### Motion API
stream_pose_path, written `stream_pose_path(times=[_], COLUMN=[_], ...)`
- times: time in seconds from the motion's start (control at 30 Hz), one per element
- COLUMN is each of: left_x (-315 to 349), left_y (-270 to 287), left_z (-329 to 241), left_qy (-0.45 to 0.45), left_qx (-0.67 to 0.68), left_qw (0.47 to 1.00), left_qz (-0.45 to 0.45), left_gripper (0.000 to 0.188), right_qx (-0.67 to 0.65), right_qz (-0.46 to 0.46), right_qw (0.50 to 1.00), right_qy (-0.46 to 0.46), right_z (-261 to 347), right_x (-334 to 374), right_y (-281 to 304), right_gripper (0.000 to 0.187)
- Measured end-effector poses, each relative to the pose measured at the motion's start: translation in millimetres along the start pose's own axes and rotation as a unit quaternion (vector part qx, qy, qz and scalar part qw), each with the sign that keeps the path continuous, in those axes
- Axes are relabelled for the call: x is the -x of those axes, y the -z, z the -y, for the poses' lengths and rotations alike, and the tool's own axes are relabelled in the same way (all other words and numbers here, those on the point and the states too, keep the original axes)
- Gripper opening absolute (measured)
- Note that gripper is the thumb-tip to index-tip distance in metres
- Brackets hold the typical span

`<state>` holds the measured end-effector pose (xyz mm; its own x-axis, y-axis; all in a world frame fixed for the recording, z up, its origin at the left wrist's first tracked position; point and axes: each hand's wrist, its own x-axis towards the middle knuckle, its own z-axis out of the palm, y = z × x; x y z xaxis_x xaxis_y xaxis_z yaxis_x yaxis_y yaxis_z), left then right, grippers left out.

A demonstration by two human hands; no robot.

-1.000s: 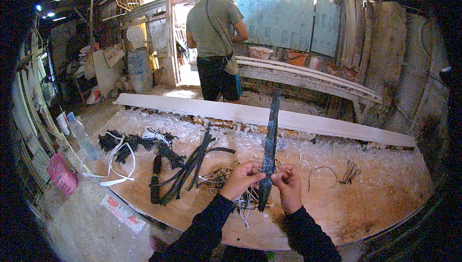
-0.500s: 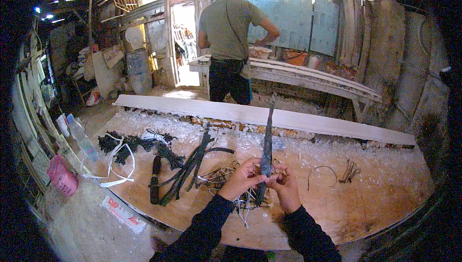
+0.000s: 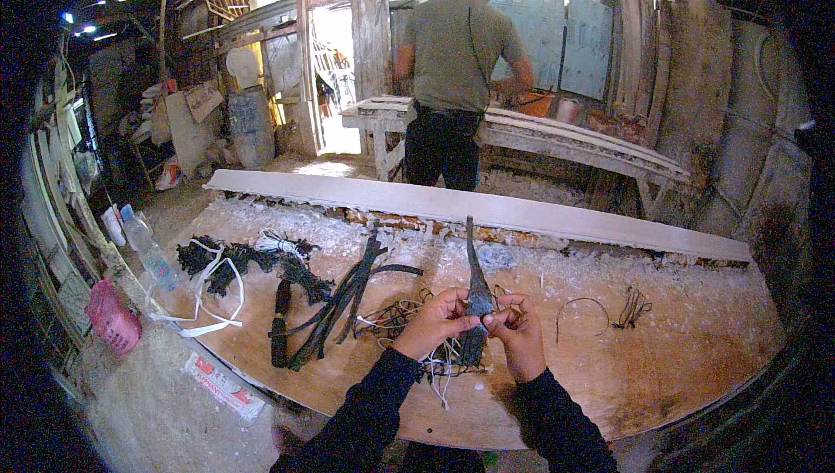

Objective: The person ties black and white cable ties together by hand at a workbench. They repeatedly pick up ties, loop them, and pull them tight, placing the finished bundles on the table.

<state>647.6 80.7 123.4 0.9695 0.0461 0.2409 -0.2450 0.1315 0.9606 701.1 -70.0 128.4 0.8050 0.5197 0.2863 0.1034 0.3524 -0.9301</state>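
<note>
Between my hands stands a long dark strip [image 3: 477, 284], narrow at its far end and wider near my fingers, possibly rubber. My left hand [image 3: 435, 327] pinches its left edge, and my right hand [image 3: 519, 338] pinches the right edge. Just below them, the strip's near end reaches over tangled dark cords and white string [image 3: 448, 367]. More loose dark cords [image 3: 396, 318] lie left of my left hand. Further left are a bundle of dark strips [image 3: 341, 303] and a dark wrapped stick [image 3: 279, 323].
Black cord bunches [image 3: 226, 269] and a white band [image 3: 209, 327] lie on the left of the plywood table [image 3: 609, 386]. A small cord bundle [image 3: 633, 309] lies right. A white plank [image 3: 522, 219] runs along the back. Beyond, a person [image 3: 448, 56] faces another bench [image 3: 565, 136].
The strip's far end has tipped left and lower, bending slightly; both hands keep their pinch with little movement. The person behind has moved right and leans over the other bench.
</note>
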Motion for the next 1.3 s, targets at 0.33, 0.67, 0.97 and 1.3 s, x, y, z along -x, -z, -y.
stream_pose_path(times=[0.33,0.67,0.97,1.3], left_x=[2.2,1.7,0.9,-1.0], left_y=[-0.4,-2.3,-2.6,-2.1], left_z=[-2.5,-1.7,-3.1,-1.1], left_qy=[0.041,0.02,-0.014,-0.03], left_qx=[0.063,0.075,0.013,0.009], left_qw=[0.997,0.997,0.998,0.997], left_qz=[-0.019,-0.016,-0.062,-0.066], left_gripper=[0.024,0.023,0.024,0.023], right_qx=[-0.022,-0.071,-0.034,-0.009], right_qz=[-0.011,0.02,0.033,0.022], right_qw=[0.999,0.995,0.995,0.999], right_qy=[-0.03,-0.062,-0.091,-0.03], right_z=[-2.7,0.3,0.7,-4.1], right_x=[-0.2,0.1,1.0,-0.4], right_y=[3.2,1.3,-0.5,-0.9], right_gripper=[0.027,0.034,0.037,0.027])
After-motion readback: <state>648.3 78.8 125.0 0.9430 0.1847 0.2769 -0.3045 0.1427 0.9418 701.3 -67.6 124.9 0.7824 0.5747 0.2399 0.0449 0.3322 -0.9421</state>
